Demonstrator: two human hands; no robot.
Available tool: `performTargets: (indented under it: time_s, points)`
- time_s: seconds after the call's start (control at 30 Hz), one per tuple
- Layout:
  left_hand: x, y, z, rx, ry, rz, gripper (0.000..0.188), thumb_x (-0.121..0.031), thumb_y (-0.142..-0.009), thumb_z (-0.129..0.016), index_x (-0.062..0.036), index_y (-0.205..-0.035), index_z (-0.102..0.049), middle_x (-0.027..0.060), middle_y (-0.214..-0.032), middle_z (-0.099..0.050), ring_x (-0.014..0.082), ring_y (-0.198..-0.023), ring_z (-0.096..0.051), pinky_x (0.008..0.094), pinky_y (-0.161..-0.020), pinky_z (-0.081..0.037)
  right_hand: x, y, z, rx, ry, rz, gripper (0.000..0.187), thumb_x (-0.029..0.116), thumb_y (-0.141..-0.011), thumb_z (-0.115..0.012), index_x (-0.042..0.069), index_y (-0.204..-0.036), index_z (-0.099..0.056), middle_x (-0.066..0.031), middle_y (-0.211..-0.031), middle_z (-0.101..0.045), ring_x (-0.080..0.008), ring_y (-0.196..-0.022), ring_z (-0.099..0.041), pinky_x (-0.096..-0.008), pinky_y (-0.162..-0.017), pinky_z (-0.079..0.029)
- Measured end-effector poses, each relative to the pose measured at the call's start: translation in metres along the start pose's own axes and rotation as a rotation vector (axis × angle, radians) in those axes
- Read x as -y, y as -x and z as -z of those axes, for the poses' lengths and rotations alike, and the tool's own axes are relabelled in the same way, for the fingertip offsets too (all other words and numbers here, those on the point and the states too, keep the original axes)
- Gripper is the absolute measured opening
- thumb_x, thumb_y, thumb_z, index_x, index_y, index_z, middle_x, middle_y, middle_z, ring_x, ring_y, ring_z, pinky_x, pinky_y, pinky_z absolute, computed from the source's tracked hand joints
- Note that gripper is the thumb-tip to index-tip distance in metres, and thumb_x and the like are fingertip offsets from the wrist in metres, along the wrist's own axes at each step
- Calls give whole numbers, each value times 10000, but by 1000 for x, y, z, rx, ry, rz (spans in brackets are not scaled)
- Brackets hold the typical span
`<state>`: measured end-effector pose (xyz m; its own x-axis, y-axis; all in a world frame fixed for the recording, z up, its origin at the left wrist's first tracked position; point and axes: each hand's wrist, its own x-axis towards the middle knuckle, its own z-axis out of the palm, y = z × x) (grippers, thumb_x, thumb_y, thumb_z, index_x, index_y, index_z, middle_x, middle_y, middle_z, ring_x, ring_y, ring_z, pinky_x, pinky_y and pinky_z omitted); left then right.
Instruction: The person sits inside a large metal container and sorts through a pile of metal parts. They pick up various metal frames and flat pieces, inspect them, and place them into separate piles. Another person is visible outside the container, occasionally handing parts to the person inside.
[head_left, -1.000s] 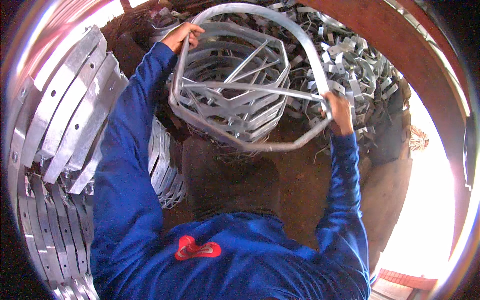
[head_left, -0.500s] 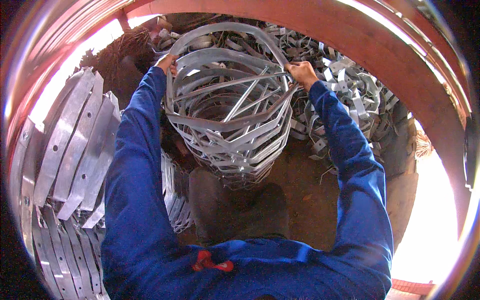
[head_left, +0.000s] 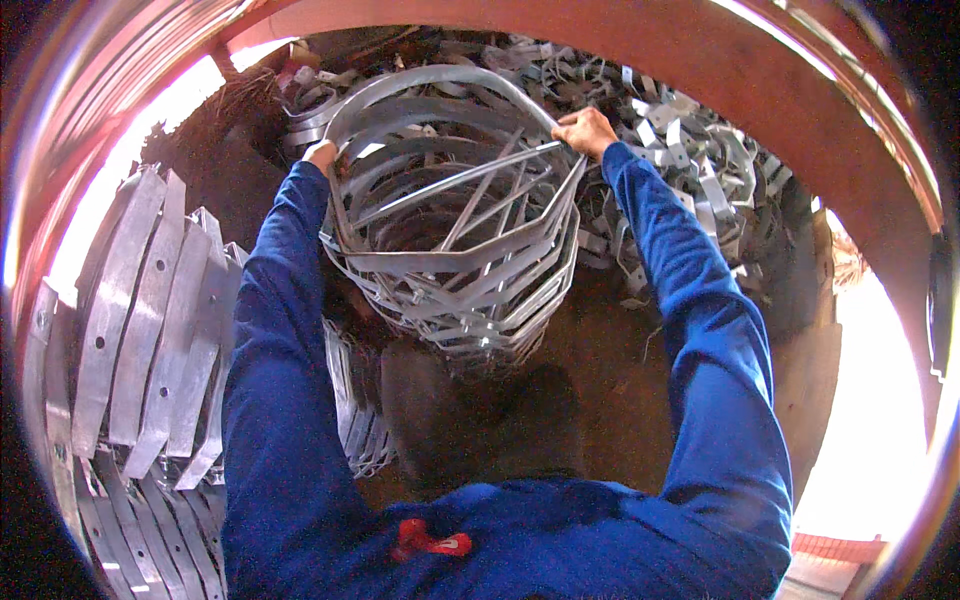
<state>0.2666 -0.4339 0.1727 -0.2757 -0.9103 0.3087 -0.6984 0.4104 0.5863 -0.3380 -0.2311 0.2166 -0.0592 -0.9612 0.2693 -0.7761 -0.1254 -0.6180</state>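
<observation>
A tall stack of bent grey metal hoop frames (head_left: pixel 455 315) stands in front of me, several of them nested one on another. Both my hands hold the topmost hoop frame (head_left: pixel 440 74), a rounded flat-bar band with a straight bar running across it. My left hand (head_left: pixel 322 155) is closed on its left side, with the fingers partly hidden behind the band. At the right side, my right hand (head_left: pixel 588 132) grips the same frame near the end of the crossbar. The top frame lies close over the frames below; whether it touches them all round I cannot tell.
Bent metal brackets (head_left: pixel 690 150) lie heaped at the far right, beyond the stack. To my left stand piles of flat, bent metal strips with holes (head_left: pixel 120 320). A reddish curved beam (head_left: pixel 560 30) borders the far side. Brown floor (head_left: pixel 620 400) shows right of the stack.
The topmost frame has come down and nearer to me, closing much of the gap above the frame beneath. Both hands moved with it, still gripping.
</observation>
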Motion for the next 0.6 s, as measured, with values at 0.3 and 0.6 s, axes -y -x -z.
performTargets:
  time_s: [0.3,0.6]
  points:
    - [-131,64,-73,80,-745,-266,150,-153,-703,-708,-48,-756,-615,116,-720,-639,274,-708,-663,372,-630,-516,-45,-6,-5,-23,158,-39,367,387,-701,-708,179,-1001,-749,-109,-987,-713,-256,-939,-673,-339,-873,-502]
    - [-38,41,-55,102,339,158,133,-89,-778,-613,-36,-900,-615,88,-804,-638,226,-728,-626,397,-626,-501,-20,-13,-21,-101,55,6,282,378,-734,-715,183,-932,-764,-98,-967,-718,-267,-927,-676,-362,-882,-515]
